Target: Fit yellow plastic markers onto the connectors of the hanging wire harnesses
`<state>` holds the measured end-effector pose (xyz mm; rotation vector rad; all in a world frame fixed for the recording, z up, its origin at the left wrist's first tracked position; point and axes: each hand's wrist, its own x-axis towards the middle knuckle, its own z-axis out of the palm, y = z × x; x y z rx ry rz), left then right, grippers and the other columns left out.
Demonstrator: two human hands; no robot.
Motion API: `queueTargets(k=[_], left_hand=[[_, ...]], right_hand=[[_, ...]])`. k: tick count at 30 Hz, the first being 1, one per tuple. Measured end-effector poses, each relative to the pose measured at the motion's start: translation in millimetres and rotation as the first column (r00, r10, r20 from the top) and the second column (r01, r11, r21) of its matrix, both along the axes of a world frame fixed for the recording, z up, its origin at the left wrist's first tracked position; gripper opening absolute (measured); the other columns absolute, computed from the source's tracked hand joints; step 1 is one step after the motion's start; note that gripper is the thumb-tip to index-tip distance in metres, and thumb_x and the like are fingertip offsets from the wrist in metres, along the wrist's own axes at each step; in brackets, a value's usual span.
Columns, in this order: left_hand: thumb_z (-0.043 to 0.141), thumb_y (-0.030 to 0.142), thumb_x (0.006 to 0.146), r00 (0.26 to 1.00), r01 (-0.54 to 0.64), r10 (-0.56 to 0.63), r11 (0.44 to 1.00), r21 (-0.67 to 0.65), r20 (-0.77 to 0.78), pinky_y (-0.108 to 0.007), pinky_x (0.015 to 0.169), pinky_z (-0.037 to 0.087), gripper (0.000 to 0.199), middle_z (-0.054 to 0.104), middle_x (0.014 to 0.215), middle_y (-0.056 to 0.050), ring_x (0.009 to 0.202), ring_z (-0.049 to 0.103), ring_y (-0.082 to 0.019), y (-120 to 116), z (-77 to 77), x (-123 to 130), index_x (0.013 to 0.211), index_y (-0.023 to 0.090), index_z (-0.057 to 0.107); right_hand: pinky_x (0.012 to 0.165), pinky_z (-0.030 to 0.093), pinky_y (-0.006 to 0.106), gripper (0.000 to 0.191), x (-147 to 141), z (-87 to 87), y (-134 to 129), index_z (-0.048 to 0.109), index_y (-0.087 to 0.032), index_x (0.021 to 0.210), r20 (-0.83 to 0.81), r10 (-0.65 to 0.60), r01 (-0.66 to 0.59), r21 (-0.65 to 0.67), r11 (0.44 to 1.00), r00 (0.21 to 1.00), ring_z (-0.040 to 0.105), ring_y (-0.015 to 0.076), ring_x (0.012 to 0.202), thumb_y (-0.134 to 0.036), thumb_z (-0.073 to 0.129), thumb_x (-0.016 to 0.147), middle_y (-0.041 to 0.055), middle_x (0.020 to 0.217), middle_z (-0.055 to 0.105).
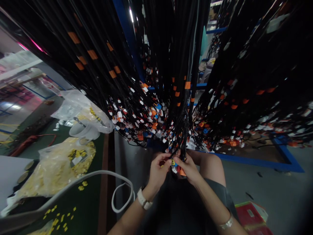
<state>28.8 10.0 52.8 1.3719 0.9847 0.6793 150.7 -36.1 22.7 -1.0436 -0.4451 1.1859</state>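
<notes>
Just above my lap, my left hand and my right hand meet at the lower end of a black cable bundle. A small yellow piece with black marks sits between the fingertips of both hands, which are pinched on it. Blue, white and orange connectors hang right below, beside the right fingers. The right hand's other fingers are partly hidden behind the cables.
Many black cables with orange tape hang ahead and to both sides. At left, a green table holds a bag of yellow pieces, a white cup and a grey hose. A blue frame stands low at right.
</notes>
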Motion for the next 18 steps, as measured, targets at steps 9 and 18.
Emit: queueTargets(k=[9, 18], left_hand=[[0.052, 0.022, 0.083, 0.98, 0.126, -0.028, 0.856, 0.502, -0.199, -0.025, 0.075, 0.046, 0.018, 0.059, 0.097, -0.006, 0.089, 0.056, -0.015, -2, 11.0, -6, 0.093, 0.019, 0.066], [0.053, 0.023, 0.082, 0.969, 0.167, -0.064, 0.88, 0.445, -0.239, -0.022, 0.064, 0.043, 0.019, 0.065, 0.084, -0.002, 0.068, 0.054, -0.011, -1, 14.7, -6, 0.097, 0.021, 0.064]], right_hand=[[0.056, 0.04, 0.024, 0.039, -1, 3.9, 3, 0.052, -0.02, 0.073, -0.099, -0.093, 0.087, -0.066, 0.994, 0.991, 0.048, 0.0111, 0.058, -0.039, 0.08, 0.053, -0.0037, 0.065, 0.053], [0.053, 0.038, 0.023, 0.038, 2, 3.4, 0, 0.051, -0.021, 0.073, -0.119, -0.078, 0.072, -0.057, 0.996, 0.99, 0.046, 0.0107, 0.056, -0.038, 0.079, 0.055, -0.0045, 0.063, 0.051]])
